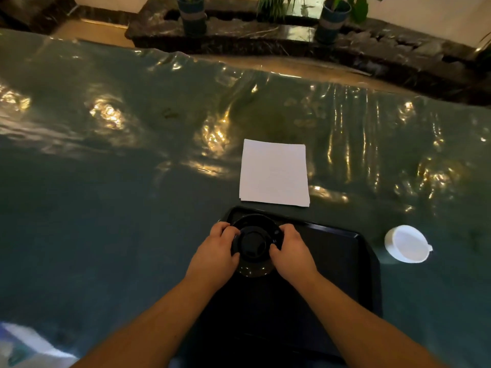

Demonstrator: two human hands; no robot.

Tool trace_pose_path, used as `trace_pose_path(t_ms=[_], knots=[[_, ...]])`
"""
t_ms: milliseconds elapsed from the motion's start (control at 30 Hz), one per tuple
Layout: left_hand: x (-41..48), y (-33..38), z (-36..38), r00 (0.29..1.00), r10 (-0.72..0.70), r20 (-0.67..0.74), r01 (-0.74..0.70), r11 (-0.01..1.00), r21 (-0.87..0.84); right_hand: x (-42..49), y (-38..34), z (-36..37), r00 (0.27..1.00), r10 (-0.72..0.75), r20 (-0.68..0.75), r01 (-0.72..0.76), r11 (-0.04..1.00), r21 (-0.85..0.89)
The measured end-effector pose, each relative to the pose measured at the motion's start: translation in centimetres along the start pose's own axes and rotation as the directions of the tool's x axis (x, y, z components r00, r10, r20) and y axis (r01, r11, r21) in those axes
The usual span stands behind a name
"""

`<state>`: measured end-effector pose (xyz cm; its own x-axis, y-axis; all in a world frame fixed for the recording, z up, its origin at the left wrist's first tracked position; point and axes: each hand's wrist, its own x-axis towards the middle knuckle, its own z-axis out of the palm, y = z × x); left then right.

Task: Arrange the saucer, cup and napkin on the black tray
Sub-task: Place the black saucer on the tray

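Saucer step in hand, gripped at 9 and 3 o'clock by left hand and right hand over black tray; next, cup from desk at 3 o'clock, napkin at 12.

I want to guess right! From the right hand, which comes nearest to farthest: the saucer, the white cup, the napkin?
1. Saucer: held by the right hand, over the tray's far left corner.
2. Napkin: on the table beyond the tray.
3. White cup: right of the tray.

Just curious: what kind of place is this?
Probably a cafe or hotel lounge: a table under glossy plastic covering, potted plants on a dark stone ledge, and serving things like the black tray.
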<state>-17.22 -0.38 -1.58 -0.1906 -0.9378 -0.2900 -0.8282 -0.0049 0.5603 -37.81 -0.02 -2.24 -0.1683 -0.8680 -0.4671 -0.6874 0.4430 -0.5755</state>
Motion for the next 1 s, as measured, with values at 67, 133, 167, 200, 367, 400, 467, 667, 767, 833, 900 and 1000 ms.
trace_pose_path(t_ms=[67, 133, 167, 200, 367, 400, 467, 667, 767, 833, 900, 1000], knots=[[0.0, 0.2, 0.4, 1.000, 0.022, -0.007, -0.022, 1.000, -0.001, -0.1, 0.5, -0.2, 1.000, 0.003, 0.000, -0.003, 1.000, 0.002], [0.1, 0.3, 0.7, 0.999, 0.036, -0.018, -0.036, 0.999, 0.006, -0.1, 1.0, -0.5, 1.000, -0.015, -0.001, 0.015, 1.000, 0.001], [0.2, 0.4, 0.8, 0.999, 0.043, -0.022, -0.043, 0.999, 0.012, -0.2, 1.2, -0.6, 1.000, -0.028, -0.001, 0.028, 1.000, -0.007], [0.3, 0.5, 0.9, 0.998, 0.051, -0.023, -0.050, 0.999, 0.022, -0.1, 1.4, -0.7, 0.999, -0.039, 0.000, 0.039, 0.999, -0.020], [0.4, 1.3, 1.4, 0.993, 0.098, 0.062, -0.107, 0.980, 0.168, -0.2, 1.8, -0.8, 0.996, -0.090, 0.026, 0.092, 0.992, -0.088], [0.3, 1.4, 1.6, 0.990, 0.102, 0.101, -0.122, 0.968, 0.219, -0.2, 1.8, -0.8, 0.995, -0.089, 0.032, 0.092, 0.990, -0.106], [0.0, 1.6, 2.2, 0.982, 0.110, 0.152, -0.156, 0.928, 0.339, -0.3, 1.7, -0.7, 0.996, -0.078, 0.041, 0.083, 0.988, -0.133], [0.1, 2.2, 2.4, 0.954, 0.172, 0.244, -0.266, 0.862, 0.432, -0.5, 1.4, -1.0, 0.991, -0.115, 0.074, 0.125, 0.981, -0.151], [0.4, 2.4, 2.2, 0.946, 0.149, 0.287, -0.265, 0.867, 0.421, -0.4, 1.4, -1.1, 0.988, -0.124, 0.091, 0.141, 0.966, -0.215], [0.6, 2.6, 2.0, 0.948, 0.124, 0.293, -0.243, 0.878, 0.413, -0.3, 1.5, -1.4, 0.986, -0.126, 0.108, 0.151, 0.952, -0.267], [0.7, 2.8, 1.9, 0.950, 0.106, 0.294, -0.226, 0.882, 0.413, -0.2, 1.6, -1.6, 0.985, -0.120, 0.123, 0.151, 0.948, -0.280], [0.7, 3.0, 2.0, 0.952, 0.093, 0.290, -0.215, 0.881, 0.421, -0.1, 1.8, -1.8, 0.983, -0.124, 0.135, 0.158, 0.948, -0.277]])
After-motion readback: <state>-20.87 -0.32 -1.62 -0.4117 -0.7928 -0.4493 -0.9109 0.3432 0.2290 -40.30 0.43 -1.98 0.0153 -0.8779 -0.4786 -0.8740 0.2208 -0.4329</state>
